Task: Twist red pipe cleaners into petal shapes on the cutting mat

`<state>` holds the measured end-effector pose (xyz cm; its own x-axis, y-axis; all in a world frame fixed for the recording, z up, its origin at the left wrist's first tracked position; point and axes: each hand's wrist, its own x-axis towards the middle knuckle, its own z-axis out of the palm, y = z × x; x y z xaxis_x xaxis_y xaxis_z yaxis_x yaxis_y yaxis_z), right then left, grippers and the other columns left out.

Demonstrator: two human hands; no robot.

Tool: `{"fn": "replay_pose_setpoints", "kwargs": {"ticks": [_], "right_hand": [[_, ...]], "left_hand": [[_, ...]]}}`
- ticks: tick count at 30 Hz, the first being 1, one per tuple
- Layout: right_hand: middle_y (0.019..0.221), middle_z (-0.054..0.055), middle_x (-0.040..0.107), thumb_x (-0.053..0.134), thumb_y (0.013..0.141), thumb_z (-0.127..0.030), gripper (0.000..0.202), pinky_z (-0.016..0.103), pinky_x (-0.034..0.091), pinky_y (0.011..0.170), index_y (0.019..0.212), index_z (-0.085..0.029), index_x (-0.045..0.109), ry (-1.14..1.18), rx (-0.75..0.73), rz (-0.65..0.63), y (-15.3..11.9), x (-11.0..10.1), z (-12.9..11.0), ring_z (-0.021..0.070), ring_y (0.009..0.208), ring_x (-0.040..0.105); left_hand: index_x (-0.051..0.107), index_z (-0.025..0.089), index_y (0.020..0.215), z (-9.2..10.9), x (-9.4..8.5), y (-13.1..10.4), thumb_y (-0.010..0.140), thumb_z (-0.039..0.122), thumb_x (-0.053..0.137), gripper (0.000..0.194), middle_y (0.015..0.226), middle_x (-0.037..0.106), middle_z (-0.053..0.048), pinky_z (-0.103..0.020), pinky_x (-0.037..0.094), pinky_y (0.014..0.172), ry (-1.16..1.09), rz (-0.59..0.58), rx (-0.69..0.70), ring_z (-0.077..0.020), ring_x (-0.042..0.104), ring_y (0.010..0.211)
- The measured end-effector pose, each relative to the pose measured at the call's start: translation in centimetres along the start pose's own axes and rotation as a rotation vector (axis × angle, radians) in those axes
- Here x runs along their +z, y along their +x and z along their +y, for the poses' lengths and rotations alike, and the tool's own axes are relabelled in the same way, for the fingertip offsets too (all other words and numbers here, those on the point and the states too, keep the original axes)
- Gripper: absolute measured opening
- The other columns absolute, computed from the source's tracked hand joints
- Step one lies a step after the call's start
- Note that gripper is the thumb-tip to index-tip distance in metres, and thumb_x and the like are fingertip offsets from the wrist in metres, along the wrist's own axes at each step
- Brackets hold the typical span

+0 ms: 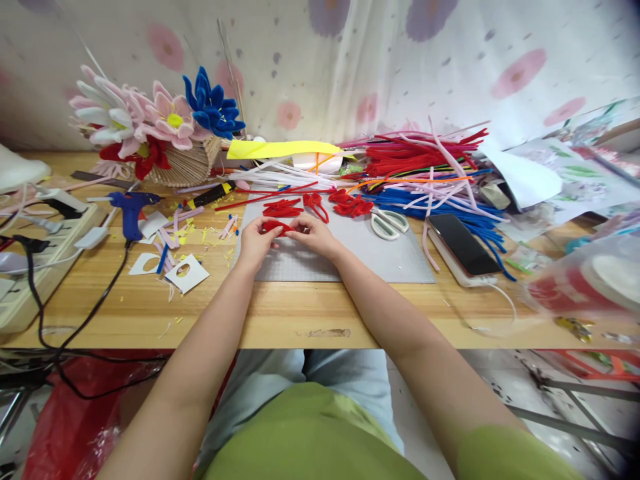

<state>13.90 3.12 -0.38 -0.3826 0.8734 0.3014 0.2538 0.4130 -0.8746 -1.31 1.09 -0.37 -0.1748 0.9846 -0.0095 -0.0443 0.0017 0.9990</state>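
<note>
Worktop: pale wood (215,327), dark scuff nearer the person than the right hand (313,237)
Mat: grey (400,267), beneath both hands
Red loops: on the mat, just beyond the hands (350,203)
Scissors: pale handles (387,225), right of the right hand
Stems: red (415,157) and blue (440,208) heaps, beyond and right of the right hand
Glue gun: blue (131,212), left of the left hand (257,245)
Cards: white, with holes (193,280), left of the left hand
Power strip: far left of the left hand (50,273)
</note>
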Motion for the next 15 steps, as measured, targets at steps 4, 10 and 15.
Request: {"fn": "replay_pose_setpoints", "kwargs": {"ticks": [4,10,15], "right_hand": [[0.063,-0.003,0.045,0.056,0.073,-0.030,0.019,0.025,0.031,0.061,0.061,-0.017,0.049,-0.138,0.023,-0.055,0.0,0.3,0.1,0.0108,0.063,0.040],[0.072,0.000,0.045,0.053,0.071,-0.024,0.010,0.026,0.034,0.064,0.064,-0.018,0.050,-0.255,0.009,0.175,0.0,0.8,0.2,0.0119,0.067,0.043],[0.078,0.003,0.047,0.054,0.073,-0.024,0.008,0.028,0.038,0.072,0.069,-0.018,0.056,-0.378,-0.118,0.306,-0.4,1.1,0.2,0.0153,0.076,0.046]], "left_hand": [[0.064,0.016,0.082,-0.4,0.0,0.0,0.055,0.023,0.073,0.028,0.072,0.063,-0.002,-0.018,0.042,0.042,0.111,-0.015,0.099,-0.0110,0.055,0.060],[0.061,0.017,0.088,-0.6,1.0,-0.3,0.060,0.022,0.067,0.029,0.087,0.065,-0.004,-0.023,0.051,0.053,-0.025,-0.053,0.175,-0.0150,0.061,0.076],[0.056,0.016,0.087,-1.1,1.5,-0.1,0.057,0.020,0.067,0.032,0.082,0.066,-0.002,-0.020,0.047,0.051,-0.223,0.011,0.007,-0.0120,0.061,0.068]]}}
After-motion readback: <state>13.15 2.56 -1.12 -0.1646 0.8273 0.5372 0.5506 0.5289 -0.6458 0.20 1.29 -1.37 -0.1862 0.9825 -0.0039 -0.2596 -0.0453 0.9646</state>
